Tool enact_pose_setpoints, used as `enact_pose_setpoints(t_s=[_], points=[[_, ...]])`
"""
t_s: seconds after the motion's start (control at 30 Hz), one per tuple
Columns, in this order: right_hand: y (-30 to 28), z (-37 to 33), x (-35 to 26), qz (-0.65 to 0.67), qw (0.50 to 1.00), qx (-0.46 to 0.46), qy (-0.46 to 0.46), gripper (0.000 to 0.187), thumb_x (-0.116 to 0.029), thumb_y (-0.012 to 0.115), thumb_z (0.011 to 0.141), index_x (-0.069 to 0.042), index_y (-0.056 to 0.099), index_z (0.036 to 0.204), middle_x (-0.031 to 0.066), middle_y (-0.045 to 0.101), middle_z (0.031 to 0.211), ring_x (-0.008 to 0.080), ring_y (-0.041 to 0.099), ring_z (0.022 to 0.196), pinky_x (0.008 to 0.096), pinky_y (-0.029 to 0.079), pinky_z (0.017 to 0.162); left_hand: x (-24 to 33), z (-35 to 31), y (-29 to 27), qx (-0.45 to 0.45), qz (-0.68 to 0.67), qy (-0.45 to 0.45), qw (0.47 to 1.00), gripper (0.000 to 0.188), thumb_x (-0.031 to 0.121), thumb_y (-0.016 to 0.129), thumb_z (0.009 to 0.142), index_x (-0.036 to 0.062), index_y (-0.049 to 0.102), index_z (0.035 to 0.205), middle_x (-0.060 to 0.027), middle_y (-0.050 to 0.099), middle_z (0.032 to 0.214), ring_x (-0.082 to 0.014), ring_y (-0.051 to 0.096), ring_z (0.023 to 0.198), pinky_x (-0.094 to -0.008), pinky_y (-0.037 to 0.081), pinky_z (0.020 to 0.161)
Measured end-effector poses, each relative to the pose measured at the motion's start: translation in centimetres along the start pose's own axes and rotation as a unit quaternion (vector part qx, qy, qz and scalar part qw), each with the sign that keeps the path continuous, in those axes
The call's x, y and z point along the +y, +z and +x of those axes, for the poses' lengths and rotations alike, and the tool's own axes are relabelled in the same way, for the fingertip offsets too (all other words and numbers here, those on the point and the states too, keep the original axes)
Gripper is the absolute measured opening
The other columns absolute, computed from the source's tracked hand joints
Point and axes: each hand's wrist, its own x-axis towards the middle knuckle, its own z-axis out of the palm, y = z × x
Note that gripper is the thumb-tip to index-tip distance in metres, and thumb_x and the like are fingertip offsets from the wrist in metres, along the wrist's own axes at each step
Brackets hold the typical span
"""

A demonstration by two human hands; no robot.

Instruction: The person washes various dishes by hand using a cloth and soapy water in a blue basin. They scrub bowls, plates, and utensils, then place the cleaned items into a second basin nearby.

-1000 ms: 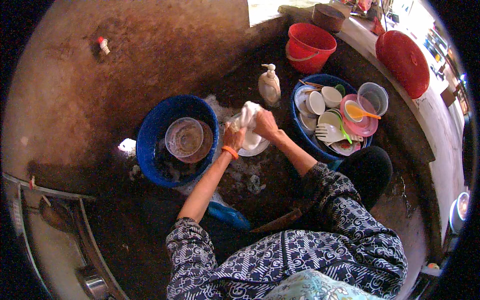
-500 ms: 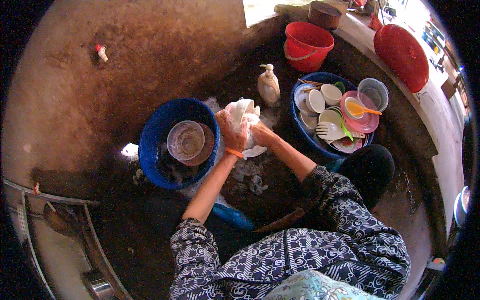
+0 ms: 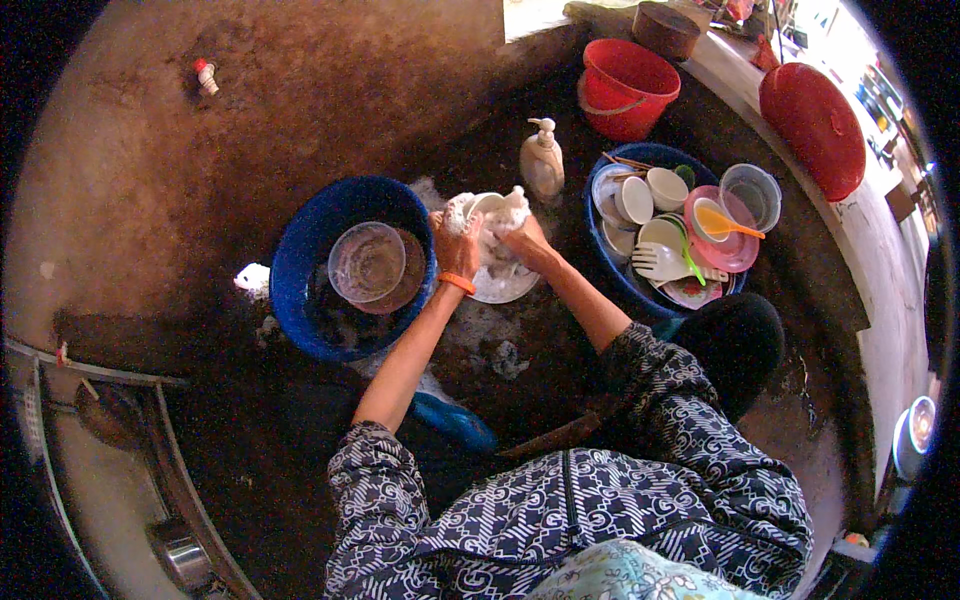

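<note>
My left hand [image 3: 457, 245], with an orange band at the wrist, grips a soapy white bowl [image 3: 484, 207] above a white plate [image 3: 503, 283] on the wet floor. My right hand [image 3: 524, 238] presses a foamy white sponge [image 3: 513, 210] against the bowl. Both hands are between two blue basins. The left blue basin [image 3: 300, 262] holds dark water with a clear glass bowl [image 3: 366, 262] in it.
The right blue basin [image 3: 610, 262] holds several plates, cups, a pink dish and a white fork. A soap pump bottle [image 3: 541, 160] stands just beyond my hands. A red bucket [image 3: 628, 88] and red lid [image 3: 812, 128] are further back. A metal rack [image 3: 90, 440] is at lower left.
My hands have stayed over the plate, turning the soapy bowl and rubbing it; the sponge has shifted to the bowl's right side.
</note>
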Motion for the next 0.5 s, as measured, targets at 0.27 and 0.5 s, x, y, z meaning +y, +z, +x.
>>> enact_pose_setpoints(t_s=[0.27, 0.5], points=[[1.0, -1.1, -1.4, -0.282, 0.938, 0.008, -0.201, 0.066, -0.034, 0.070, 0.070, -0.001, 0.049, 0.124, 0.0289, 0.046, 0.125, 0.0453, 0.041, 0.118, 0.0472, 0.039, 0.097, -2.9, -0.1, 1.8, -0.058, 0.031, -0.030, 0.997, 0.047, 0.034, 0.070, 0.081, 0.0059, 0.057, 0.117, -0.0177, 0.053, 0.112, -0.0316, 0.054, 0.097, -0.0406, 0.043, 0.086], [2.1, -2.3, -1.0, -0.002, 0.972, -0.222, -0.083, 0.051, -0.034, 0.060, 0.086, -0.003, 0.052, 0.125, 0.0268, 0.046, 0.129, 0.0378, 0.049, 0.116, 0.0408, 0.045, 0.093, -7.7, -0.4, 2.9, 0.008, -0.174, -0.261, 0.950, 0.051, 0.047, 0.065, 0.083, 0.0047, 0.059, 0.112, -0.0126, 0.059, 0.112, -0.0277, 0.057, 0.101, -0.0386, 0.044, 0.088]])
